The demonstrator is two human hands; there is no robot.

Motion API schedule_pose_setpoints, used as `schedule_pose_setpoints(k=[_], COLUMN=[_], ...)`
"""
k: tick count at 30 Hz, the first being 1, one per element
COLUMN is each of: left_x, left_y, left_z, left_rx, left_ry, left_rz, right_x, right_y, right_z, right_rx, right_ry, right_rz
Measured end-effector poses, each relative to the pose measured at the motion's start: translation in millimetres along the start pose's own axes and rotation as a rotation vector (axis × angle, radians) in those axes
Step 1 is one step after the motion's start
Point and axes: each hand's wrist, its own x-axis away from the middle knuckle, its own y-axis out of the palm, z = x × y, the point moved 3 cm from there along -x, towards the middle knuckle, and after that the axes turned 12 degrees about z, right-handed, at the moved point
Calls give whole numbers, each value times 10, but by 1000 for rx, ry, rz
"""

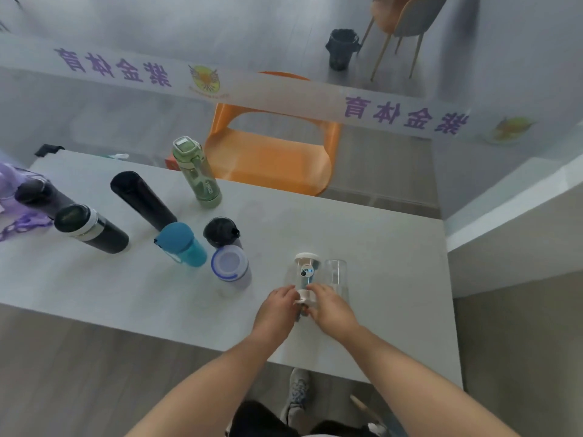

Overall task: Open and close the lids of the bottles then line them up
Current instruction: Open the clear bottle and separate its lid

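Both my hands meet at the near end of a clear plastic bottle with white end caps, which stands at about four o'clock on the pale grey table. My left hand curls its fingers around the bottle's near white cap from nine o'clock; my right hand grips the same cap from three o'clock. Just beside the bottle at three o'clock stands a clear empty glass tumbler.

The other bottles cluster toward nine and ten o'clock: a lilac bottle with a blue-ringed lid, a teal bottle with a loop strap, a small black sports-lid bottle, a tall matte black flask, a black flask with a white band, and a pale green translucent bottle at eleven o'clock near the far edge. An orange plastic chair sits beyond the table at twelve.
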Motion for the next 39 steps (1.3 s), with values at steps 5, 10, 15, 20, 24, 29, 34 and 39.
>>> schedule_pose_setpoints(k=[5, 10, 15, 20, 24, 29, 34, 39], left_x=[-107, -345, -516, -558, -552, -515, -442, -292], left_y=[-248, -578, -743, -874, -858, -713, -650, -523], left_z=[106, 213, 231, 270, 271, 252, 294, 305], left_rx=[32, -108, -106, -29, -115, -111, -186, -257], left_ry=[-64, -54, -54, 7, 145, 100, 141, 95], left_rz=[22, 103, 63, 154, 144, -37, 104, 147], right_x=[-40, -91, -126, -261, -404, -500, -451, -233], right_y=[-89, -159, -245, -363, -460, -533, -612, -583], right_z=[-15, -74, -214, -429, -495, -426, -196, 209], right_rx=[-129, -415, -542, -488, -450, -433, -429, -433], right_ry=[1, 211, 316, 312, 341, 354, 388, 401], right_rz=[62, -34, 16, 47, 100, 77, 70, 126])
